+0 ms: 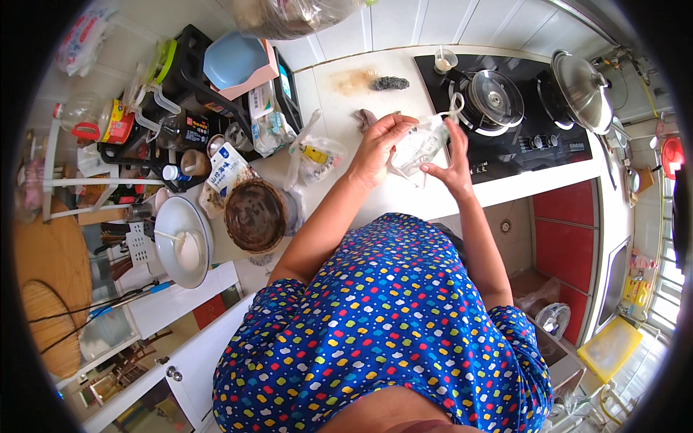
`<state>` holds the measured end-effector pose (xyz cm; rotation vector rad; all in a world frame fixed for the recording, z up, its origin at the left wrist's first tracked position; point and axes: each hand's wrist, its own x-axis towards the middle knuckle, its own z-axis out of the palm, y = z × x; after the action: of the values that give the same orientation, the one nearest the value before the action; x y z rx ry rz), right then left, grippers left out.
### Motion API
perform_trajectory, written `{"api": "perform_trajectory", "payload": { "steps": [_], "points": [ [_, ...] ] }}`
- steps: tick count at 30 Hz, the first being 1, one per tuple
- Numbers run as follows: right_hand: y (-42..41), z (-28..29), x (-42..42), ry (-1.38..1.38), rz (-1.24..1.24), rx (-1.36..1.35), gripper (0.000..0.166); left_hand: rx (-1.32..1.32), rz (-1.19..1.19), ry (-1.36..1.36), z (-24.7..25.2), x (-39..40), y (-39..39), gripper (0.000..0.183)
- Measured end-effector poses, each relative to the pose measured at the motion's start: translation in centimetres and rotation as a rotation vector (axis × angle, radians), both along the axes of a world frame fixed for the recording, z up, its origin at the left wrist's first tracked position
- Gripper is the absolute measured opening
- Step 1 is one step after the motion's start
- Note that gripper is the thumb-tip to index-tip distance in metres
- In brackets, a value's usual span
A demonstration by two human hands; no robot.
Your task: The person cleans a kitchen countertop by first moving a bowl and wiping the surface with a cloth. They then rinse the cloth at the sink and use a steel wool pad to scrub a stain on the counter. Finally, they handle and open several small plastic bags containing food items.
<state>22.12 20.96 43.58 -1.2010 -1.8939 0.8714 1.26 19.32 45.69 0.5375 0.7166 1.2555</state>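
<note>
A clear plastic bag (416, 151) with a pale tied or twisted end is held up over the front of the white counter. My left hand (381, 143) pinches its left side between thumb and fingers. At the bag's right side is my right hand (452, 162), thumb and fingers spread around it; whether it grips the plastic is unclear. Behind them on the counter (330, 81) lie a dark steel-wool-like scrubber (390, 83), beside a brown stain, and a crumpled grey-brown cloth (366, 119). Left of my left hand sits another plastic bag with a yellow-labelled item (316, 157).
On the right, a black gas hob (503, 146) bears a glass-lidded pot (494, 100), a steel-lidded wok (582, 92) and a small cup (445, 60). To the left are a dark round pan (255, 216), a white enamel basin (181, 270) and a black rack with a blue basin (235, 59).
</note>
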Motion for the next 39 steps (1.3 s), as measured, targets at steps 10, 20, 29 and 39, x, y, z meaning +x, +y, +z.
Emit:
{"api": "perform_trajectory", "payload": {
  "steps": [10, 20, 29, 39],
  "points": [
    [1.1, 2.2, -2.3, 0.176, 0.273, -0.444, 0.076, 0.230, -0.246, -0.025, 3.7, -1.3, 3.6, 0.018],
    [0.9, 0.7, -2.7, 0.348, 0.024, -0.597, 0.051, 0.324, -0.215, 0.296, -3.0, -4.5, 2.5, 0.064],
    [1.2, 0.8, -4.9, 0.510, 0.006, -0.677, 0.050, 0.028, -0.150, 0.144, -5.3, -3.5, 0.4, 0.039],
    [2.0, 1.4, -5.8, 0.444, -0.007, -0.692, 0.050, 0.025, -0.057, 0.059, -5.7, -2.7, 0.4, 0.031]
  ]
}}
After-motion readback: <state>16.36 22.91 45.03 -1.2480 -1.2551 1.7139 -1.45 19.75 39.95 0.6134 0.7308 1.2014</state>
